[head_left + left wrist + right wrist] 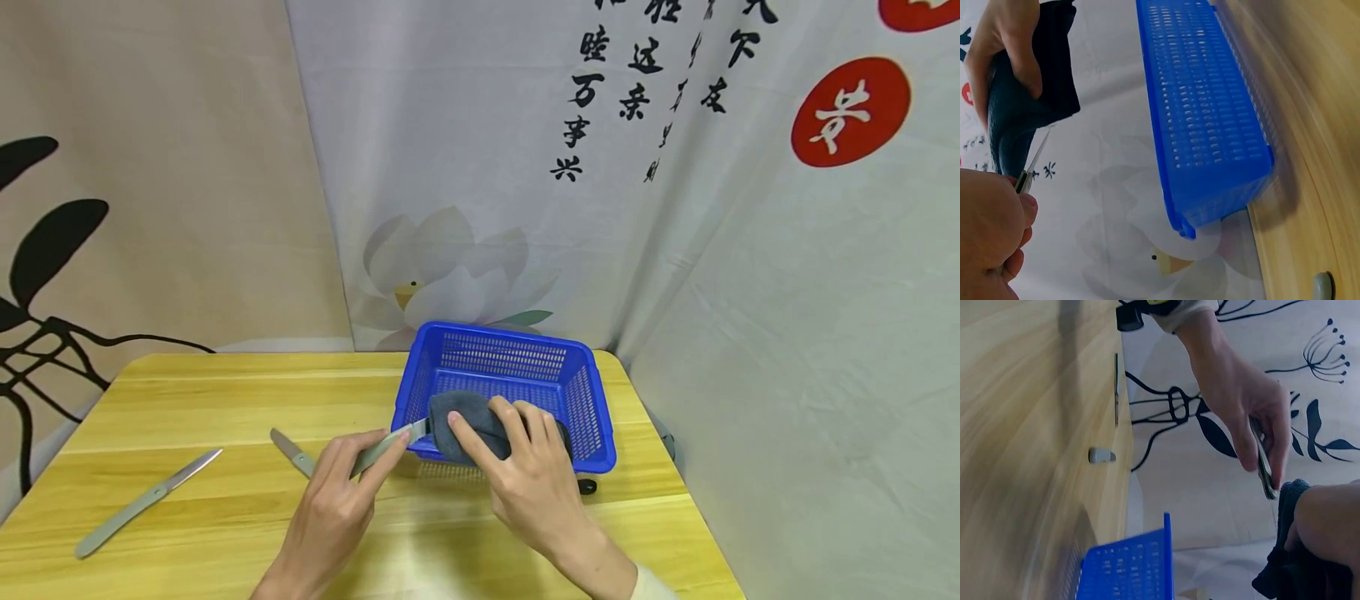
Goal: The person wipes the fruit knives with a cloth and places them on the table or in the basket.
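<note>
Left hand (330,500) pinches a knife (386,443) whose blade enters the grey cloth (468,425) gripped by the right hand (532,479).

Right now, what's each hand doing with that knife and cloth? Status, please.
Left hand grips knife by handle. Right hand wraps grey cloth round blade, above blue basket. Two spare knives on table, nothing blocking.

Both forearms reach forward — left hand (330,500) curled in a pinch, right hand (525,467) clamped with fingers (468,442) bent over — nearly touching.
</note>
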{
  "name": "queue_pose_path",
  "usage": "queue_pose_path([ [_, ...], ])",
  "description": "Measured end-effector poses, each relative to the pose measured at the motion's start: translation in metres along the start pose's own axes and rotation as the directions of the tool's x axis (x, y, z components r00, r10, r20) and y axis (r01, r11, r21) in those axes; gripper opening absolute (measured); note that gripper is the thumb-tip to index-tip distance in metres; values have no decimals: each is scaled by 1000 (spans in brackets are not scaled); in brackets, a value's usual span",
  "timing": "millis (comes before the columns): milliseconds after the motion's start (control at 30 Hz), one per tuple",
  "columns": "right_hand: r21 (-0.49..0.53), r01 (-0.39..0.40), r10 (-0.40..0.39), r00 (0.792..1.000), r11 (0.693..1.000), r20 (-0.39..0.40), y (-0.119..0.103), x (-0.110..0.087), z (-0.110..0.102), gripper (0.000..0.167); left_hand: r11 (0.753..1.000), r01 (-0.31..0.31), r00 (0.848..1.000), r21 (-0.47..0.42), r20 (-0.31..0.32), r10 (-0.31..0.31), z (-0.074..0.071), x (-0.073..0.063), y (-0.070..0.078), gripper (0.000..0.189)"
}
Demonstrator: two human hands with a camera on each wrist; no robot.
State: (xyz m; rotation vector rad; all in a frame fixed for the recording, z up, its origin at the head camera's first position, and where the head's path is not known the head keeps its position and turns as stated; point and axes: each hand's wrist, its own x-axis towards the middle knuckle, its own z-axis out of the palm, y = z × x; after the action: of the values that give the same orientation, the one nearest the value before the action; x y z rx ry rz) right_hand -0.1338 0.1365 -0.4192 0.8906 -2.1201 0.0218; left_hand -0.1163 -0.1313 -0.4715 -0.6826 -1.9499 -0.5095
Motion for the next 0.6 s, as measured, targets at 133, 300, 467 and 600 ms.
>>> queue_pose_path([
  [133, -4, 53, -53, 998, 999, 23, -11, 3, 2, 84, 1000, 0, 1000, -23, -6, -1, 1, 0, 2, 51],
  [300, -21, 69, -68, 997, 997, 44, -16, 5, 3, 92, 999, 2, 1000, -33, -17, -2, 2, 0, 3, 51],
  [467, -31, 72, -71, 997, 997, 26, -15, 5, 5, 83, 999, -15, 999, -29, -41, 14, 2, 0, 3, 49],
  [600, -54, 65, -64, 998, 996, 23, -11, 5, 6, 78, 999, -29, 998, -18, -49, 28, 2, 1, 2, 48],
])
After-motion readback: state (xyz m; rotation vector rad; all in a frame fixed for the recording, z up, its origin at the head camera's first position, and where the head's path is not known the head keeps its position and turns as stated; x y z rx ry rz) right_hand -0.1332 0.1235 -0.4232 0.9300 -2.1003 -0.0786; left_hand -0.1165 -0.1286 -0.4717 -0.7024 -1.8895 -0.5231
